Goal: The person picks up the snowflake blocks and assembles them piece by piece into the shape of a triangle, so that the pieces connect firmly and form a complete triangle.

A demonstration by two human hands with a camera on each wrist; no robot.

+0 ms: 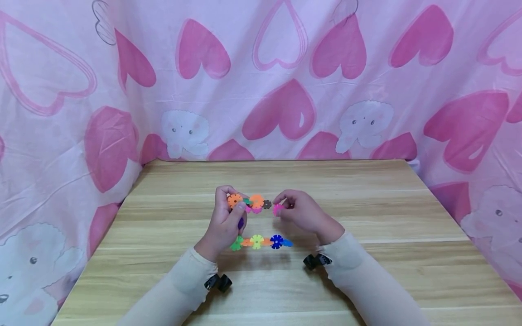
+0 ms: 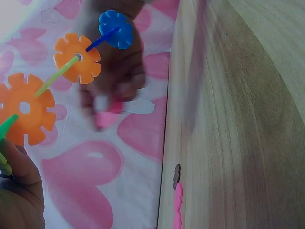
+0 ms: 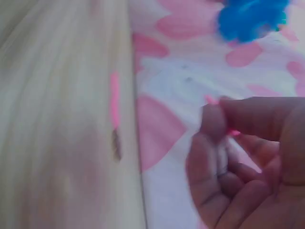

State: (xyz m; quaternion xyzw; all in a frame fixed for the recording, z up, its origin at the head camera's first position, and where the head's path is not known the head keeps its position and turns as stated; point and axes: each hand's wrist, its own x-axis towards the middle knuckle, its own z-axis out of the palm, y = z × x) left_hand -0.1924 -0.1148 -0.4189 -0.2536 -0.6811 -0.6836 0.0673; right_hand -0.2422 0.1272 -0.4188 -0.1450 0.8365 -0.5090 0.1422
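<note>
My left hand (image 1: 224, 219) grips a chain of interlocked plastic snowflake discs. From it, the chain runs rightward through a green disc (image 1: 236, 243), a yellow disc (image 1: 257, 242), a dark blue disc (image 1: 277, 242) and a light blue end disc (image 2: 117, 29), with orange discs (image 2: 77, 58) between. Another orange disc (image 1: 234, 200) shows at the left fingers, and a purple disc (image 1: 240, 223) is partly hidden by the hand. Between thumb and index finger, my right hand (image 1: 303, 213) pinches a pink disc (image 1: 278, 209), mostly covered in the right wrist view.
Behind the chain, a dark brown disc (image 1: 267, 204) and pink discs (image 2: 178, 205) lie flat on the wooden table (image 1: 367, 190). An orange disc (image 1: 257, 200) appears beside them; whether it is joined on, I cannot tell. Pink heart-print cloth (image 1: 281, 108) hangs around the table.
</note>
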